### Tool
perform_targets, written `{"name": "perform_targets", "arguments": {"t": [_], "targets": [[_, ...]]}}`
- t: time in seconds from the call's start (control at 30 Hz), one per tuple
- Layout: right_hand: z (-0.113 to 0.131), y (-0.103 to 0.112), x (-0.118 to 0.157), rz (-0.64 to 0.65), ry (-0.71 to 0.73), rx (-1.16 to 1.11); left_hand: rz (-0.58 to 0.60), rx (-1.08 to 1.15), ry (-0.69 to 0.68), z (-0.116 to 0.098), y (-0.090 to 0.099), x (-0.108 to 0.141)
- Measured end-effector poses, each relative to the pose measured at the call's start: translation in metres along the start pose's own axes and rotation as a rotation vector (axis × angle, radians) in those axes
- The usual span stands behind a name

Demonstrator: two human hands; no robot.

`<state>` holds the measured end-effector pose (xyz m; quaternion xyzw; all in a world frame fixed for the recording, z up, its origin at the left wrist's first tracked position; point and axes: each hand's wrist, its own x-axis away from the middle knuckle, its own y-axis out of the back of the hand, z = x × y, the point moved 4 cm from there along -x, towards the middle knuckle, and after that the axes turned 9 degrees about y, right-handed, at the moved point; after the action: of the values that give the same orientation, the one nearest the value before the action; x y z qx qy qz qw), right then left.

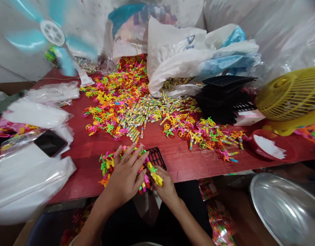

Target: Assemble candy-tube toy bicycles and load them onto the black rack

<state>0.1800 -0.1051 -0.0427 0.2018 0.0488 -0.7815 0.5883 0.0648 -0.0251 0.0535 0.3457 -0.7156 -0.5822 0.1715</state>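
My left hand point(129, 174) lies with its fingers stretched over a small heap of bright plastic toy pieces point(106, 165) at the front edge of the red table. My right hand point(166, 186) is closed around a few yellow and green plastic toy pieces point(155, 175), just right of that heap. Between and behind the hands shows part of a black plastic grid tray point(157, 158); the heap and my left hand hide the rest. Pink and green pieces stick out below my left hand. The exact shape of each piece is too small to tell.
Loose plastic toys point(106, 99) and small patterned tubes point(136, 118) spread over the red table point(82, 164). White bags and a phone point(50, 143) lie left. Black trays point(219, 99), a red basket point(265, 157) and a yellow fan point(290, 95) stand right. A metal basin point(285, 205) sits lower right.
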Motion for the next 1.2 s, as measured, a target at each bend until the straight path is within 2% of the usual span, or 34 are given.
{"name": "perform_targets", "arguments": {"t": [0.1, 0.33, 0.47, 0.57, 0.73, 0.87, 0.93, 0.97, 1.07, 1.1, 1.17, 1.2], "targets": [[0.003, 0.0, -0.002, 0.032, 0.082, 0.168, 0.005, 0.0, -0.012, 0.0, -0.001, 0.001], [0.006, -0.001, 0.003, 0.129, 0.125, 0.391, 0.057, 0.061, -0.031, 0.001, 0.002, 0.001], [0.007, -0.002, 0.003, 0.162, 0.148, 0.389, 0.112, 0.066, -0.006, -0.001, 0.003, -0.001], [0.008, -0.001, -0.002, 0.177, 0.082, 0.44, 0.106, 0.062, -0.012, -0.002, 0.004, 0.0], [0.008, -0.007, -0.013, 0.296, -0.027, 0.556, 0.061, 0.024, -0.014, -0.005, 0.003, -0.001], [0.008, -0.003, -0.023, 0.278, -0.011, 0.379, -0.005, -0.021, 0.046, -0.007, 0.004, -0.004], [0.005, 0.017, -0.031, 0.182, -0.005, 0.297, -0.029, -0.029, 0.055, -0.007, 0.005, -0.004], [0.002, 0.035, -0.035, 0.081, -0.023, 0.327, -0.032, -0.03, 0.055, -0.007, 0.005, -0.004], [-0.008, 0.105, -0.046, -0.341, -0.2, 0.696, -0.037, -0.024, 0.049, -0.008, 0.005, -0.005], [-0.011, 0.126, -0.049, -0.424, -0.291, 0.823, -0.045, -0.019, 0.048, -0.008, 0.005, -0.005], [-0.019, 0.154, -0.053, -0.463, -0.45, 0.95, -0.063, -0.01, 0.049, -0.008, 0.005, -0.006], [-0.023, 0.161, -0.054, -0.448, -0.499, 0.955, -0.066, -0.008, 0.05, -0.007, 0.005, -0.006]]}}
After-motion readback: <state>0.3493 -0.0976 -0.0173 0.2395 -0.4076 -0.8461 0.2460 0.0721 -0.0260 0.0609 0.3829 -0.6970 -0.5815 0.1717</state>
